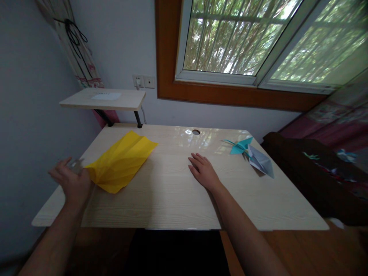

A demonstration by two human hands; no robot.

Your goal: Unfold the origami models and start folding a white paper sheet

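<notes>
Creased yellow paper (122, 161) meets my left hand (71, 180), grip closed on its corner. My right hand (203, 171) lies flat, fingers apart, on the table (172, 199).

**A room at home, set up for paper folding**

We are in a lived-in room of a home: a pale wood-grain desk (172, 199) with a small raised shelf (115, 100) stands against a white wall under a wood-framed window (244, 50) facing trees. We see patterned curtains (83, 61), a wall socket (143, 81) and folded paper figures (253, 155).
</notes>
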